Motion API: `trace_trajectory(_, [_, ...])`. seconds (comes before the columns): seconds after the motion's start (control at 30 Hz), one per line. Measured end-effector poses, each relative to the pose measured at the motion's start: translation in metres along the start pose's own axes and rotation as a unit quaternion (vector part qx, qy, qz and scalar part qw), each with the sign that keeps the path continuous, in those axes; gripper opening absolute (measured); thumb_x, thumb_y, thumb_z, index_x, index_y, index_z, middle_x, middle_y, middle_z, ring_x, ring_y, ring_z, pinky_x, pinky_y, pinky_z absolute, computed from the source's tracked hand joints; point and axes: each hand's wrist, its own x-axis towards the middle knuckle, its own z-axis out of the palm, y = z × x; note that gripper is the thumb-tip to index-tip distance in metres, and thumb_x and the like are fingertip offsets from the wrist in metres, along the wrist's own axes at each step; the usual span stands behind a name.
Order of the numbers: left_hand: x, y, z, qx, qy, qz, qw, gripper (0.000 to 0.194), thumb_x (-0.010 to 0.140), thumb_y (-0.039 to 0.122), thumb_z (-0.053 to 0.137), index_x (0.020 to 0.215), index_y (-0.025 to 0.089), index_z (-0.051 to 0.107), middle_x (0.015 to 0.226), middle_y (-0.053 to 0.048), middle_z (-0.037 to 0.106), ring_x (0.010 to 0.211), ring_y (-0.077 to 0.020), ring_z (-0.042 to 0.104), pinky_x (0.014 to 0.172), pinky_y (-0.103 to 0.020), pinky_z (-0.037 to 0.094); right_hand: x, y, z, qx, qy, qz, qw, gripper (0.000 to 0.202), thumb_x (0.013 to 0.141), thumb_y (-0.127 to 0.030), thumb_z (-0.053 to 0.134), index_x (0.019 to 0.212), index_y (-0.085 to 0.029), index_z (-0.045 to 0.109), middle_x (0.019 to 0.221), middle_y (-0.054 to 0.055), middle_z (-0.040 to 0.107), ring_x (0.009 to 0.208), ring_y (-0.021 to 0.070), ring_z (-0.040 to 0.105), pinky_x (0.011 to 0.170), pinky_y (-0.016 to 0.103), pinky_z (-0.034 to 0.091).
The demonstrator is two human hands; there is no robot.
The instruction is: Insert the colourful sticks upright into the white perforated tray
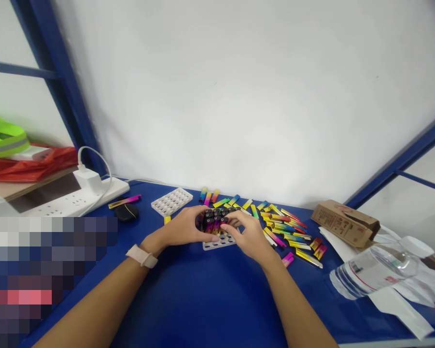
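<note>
Several upright lighter-like pieces with black tops (pixel 215 214) and shiny coloured bodies stand close together in a white perforated tray (pixel 214 245). My left hand (pixel 188 225) curves round the left side of this group, its thumb along the front. My right hand (pixel 248 234) is at the right side, with thumb and index finger pinched on a black-topped piece at the front right. The fingers hide part of the group and of the tray. Many loose shiny coloured pieces (pixel 280 226) lie scattered to the right and behind.
A second white perforated tray (pixel 172 201) lies at the back left, near a black pouch-like object (pixel 126 212) and a power strip (pixel 70 197). At the right are a cardboard box (pixel 343 223), a clear bottle (pixel 374 268) and white paper (pixel 401 311).
</note>
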Motion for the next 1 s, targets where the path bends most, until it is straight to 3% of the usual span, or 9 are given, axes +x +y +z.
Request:
trace_trajectory(0.1, [0.001,-0.002,-0.006,-0.059,-0.008,0.013,0.998,0.067,0.068,0.062,0.079,0.122,0.026,0.066,0.108,-0.005,0.072,0.093,-0.0267,0.066,0.081,-0.035,0.051,-0.001,0.000,0.000,0.001,-0.016,0.013,1.000,0.017,0.092,-0.027,0.065,0.108,-0.022,0.063,0.085,0.002,0.068,0.077,0.0170,0.066,0.072,0.030,0.056])
trace_trajectory(0.17, [0.002,-0.007,-0.010,-0.125,0.005,0.033,0.992,0.051,0.089,0.063,0.055,0.119,0.023,0.068,0.110,-0.006,0.071,0.098,-0.0258,0.065,0.084,-0.036,0.050,-0.002,0.000,0.000,-0.012,-0.014,0.011,1.000,0.019,0.092,-0.027,0.063,0.110,-0.022,0.062,0.085,0.002,0.066,0.077,0.0169,0.066,0.072,0.030,0.056])
trace_trajectory(0.23, [0.004,-0.014,-0.013,-0.173,0.048,0.037,0.983,0.058,0.100,0.061,0.031,0.116,0.020,0.069,0.105,-0.008,0.071,0.092,-0.0241,0.064,0.082,-0.037,0.050,-0.003,-0.002,0.000,-0.032,0.000,0.007,0.999,0.019,0.092,-0.027,0.062,0.111,-0.021,0.061,0.086,0.003,0.065,0.075,0.0164,0.064,0.070,0.029,0.055])
trace_trajectory(0.43, [0.006,-0.028,-0.011,-0.094,0.174,-0.017,0.980,0.057,0.101,0.060,0.030,0.078,0.020,0.066,0.070,-0.002,0.061,0.070,-0.0194,0.055,0.068,-0.032,0.042,-0.003,-0.013,0.002,-0.088,0.094,-0.040,0.991,0.014,0.094,-0.027,0.057,0.106,-0.020,0.059,0.088,0.003,0.058,0.062,0.0126,0.052,0.067,0.031,0.051])
trace_trajectory(0.53, [0.010,-0.026,-0.002,-0.161,0.199,-0.045,0.966,0.062,0.099,0.065,0.030,0.070,0.020,0.062,0.063,-0.001,0.055,0.062,-0.0175,0.050,0.060,-0.030,0.037,-0.006,-0.022,0.006,-0.083,0.124,-0.062,0.987,0.005,0.095,-0.024,0.055,0.095,-0.022,0.059,0.077,0.001,0.054,0.059,0.0134,0.048,0.061,0.029,0.047])
trace_trajectory(0.67, [0.017,-0.017,0.002,-0.408,0.188,-0.061,0.891,0.064,0.091,0.074,0.034,0.067,0.019,0.057,0.061,0.000,0.050,0.054,-0.0145,0.045,0.053,-0.027,0.036,-0.014,-0.038,0.020,-0.058,0.016,-0.093,0.994,0.011,0.096,-0.025,0.053,0.088,-0.023,0.060,0.068,-0.001,0.057,0.054,0.0126,0.050,0.057,0.027,0.044])
trace_trajectory(0.77, [0.016,-0.011,-0.004,-0.508,0.186,-0.066,0.839,0.058,0.089,0.071,0.043,0.066,0.019,0.055,0.059,0.001,0.048,0.051,-0.0122,0.041,0.049,-0.025,0.035,-0.017,-0.047,0.035,-0.104,-0.099,-0.103,0.984,0.019,0.098,-0.030,0.052,0.108,-0.022,0.066,0.081,0.002,0.064,0.068,0.0152,0.060,0.067,0.028,0.048])
trace_trajectory(0.87, [0.014,-0.008,-0.010,-0.529,0.213,-0.078,0.818,0.054,0.091,0.065,0.045,0.065,0.018,0.054,0.059,0.002,0.048,0.048,-0.0107,0.038,0.046,-0.023,0.033,-0.018,-0.051,0.048,-0.208,-0.162,-0.103,0.959,0.039,0.097,-0.035,0.053,0.135,-0.025,0.058,0.104,0.007,0.063,0.085,0.0199,0.062,0.076,0.032,0.049])
trace_trajectory(1.0, [0.015,-0.009,-0.011,-0.528,0.220,-0.090,0.815,0.052,0.093,0.060,0.043,0.066,0.018,0.055,0.058,0.002,0.048,0.047,-0.0108,0.039,0.045,-0.023,0.034,-0.020,-0.052,0.055,-0.288,-0.213,-0.125,0.925,0.048,0.093,-0.019,0.051,0.140,-0.022,0.055,0.109,0.010,0.058,0.094,0.0238,0.056,0.087,0.039,0.047])
